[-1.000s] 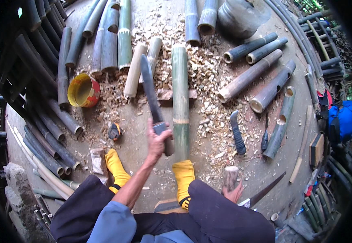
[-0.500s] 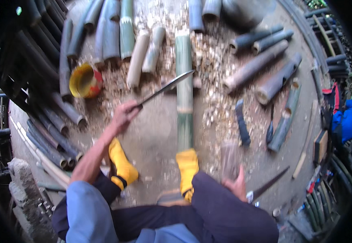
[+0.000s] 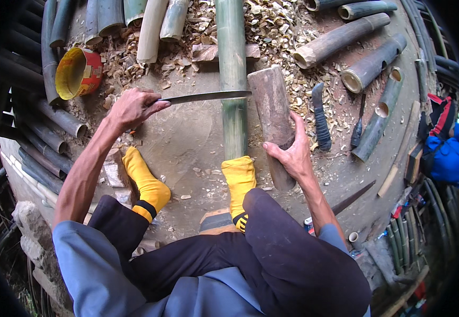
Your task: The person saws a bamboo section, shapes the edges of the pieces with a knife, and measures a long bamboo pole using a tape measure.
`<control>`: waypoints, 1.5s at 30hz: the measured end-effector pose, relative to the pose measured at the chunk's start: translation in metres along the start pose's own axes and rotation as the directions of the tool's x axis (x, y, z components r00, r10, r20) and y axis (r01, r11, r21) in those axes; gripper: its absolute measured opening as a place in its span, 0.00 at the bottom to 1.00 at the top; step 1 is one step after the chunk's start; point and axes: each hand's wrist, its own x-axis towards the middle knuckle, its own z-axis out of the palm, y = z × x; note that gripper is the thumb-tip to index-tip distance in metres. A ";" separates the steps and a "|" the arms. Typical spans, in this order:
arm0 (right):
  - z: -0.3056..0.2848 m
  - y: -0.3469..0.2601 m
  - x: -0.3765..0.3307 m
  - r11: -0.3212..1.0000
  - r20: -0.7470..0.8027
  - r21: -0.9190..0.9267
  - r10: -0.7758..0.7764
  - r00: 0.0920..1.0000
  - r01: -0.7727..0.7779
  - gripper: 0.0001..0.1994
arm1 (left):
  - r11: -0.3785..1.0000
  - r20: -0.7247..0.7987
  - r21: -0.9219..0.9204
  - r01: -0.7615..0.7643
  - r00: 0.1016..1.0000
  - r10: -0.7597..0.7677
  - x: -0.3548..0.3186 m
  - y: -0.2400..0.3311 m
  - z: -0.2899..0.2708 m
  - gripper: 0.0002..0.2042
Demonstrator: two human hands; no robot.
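My left hand (image 3: 134, 108) is closed round the handle of a long knife (image 3: 203, 98), whose blade lies level across a green bamboo pole (image 3: 232, 45). A wooden mallet (image 3: 269, 100), a thick brown billet with a narrower lower end, is gripped by my right hand (image 3: 293, 153). The mallet stands upright just right of the pole, its side close to the blade's tip; I cannot tell if they touch. Under the pole lies a wood block (image 3: 204, 53). My foot in a yellow sock (image 3: 239, 177) is at the pole's near end.
Bamboo tubes lie around, such as a thick one (image 3: 372, 66) at right and others far left. A yellow-red bucket (image 3: 79, 74) lies tipped at left. Wood chips (image 3: 271, 31) cover the far ground. A wrapped-handle tool (image 3: 321, 119) and a saw blade (image 3: 352, 196) lie at right.
My right hand has lifted the mallet from beside my knee up to the knife's tip. The knife has swung from slanted to level and moved nearer along the pole. The view has tilted down.
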 end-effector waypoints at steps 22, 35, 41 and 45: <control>-0.047 -0.035 0.040 0.996 0.145 0.077 -0.052 0.988 0.042 0.54 | 0.992 0.117 0.085 -0.092 0.990 0.082 0.026 -0.019 -0.002 0.19; -0.032 -0.074 0.092 0.991 0.559 -0.108 -0.002 0.829 0.075 0.52 | 0.977 -0.028 0.071 -0.203 0.978 0.205 0.027 -0.033 0.011 0.29; -0.082 -0.173 0.081 0.801 -0.039 0.142 -0.583 0.812 0.582 0.45 | 0.988 0.022 0.055 -0.143 0.990 0.142 0.019 -0.034 0.014 0.28; -0.029 -0.081 0.065 0.978 0.274 0.074 -0.208 0.939 0.195 0.43 | 0.980 0.034 0.090 -0.178 0.984 0.175 0.028 -0.020 0.008 0.24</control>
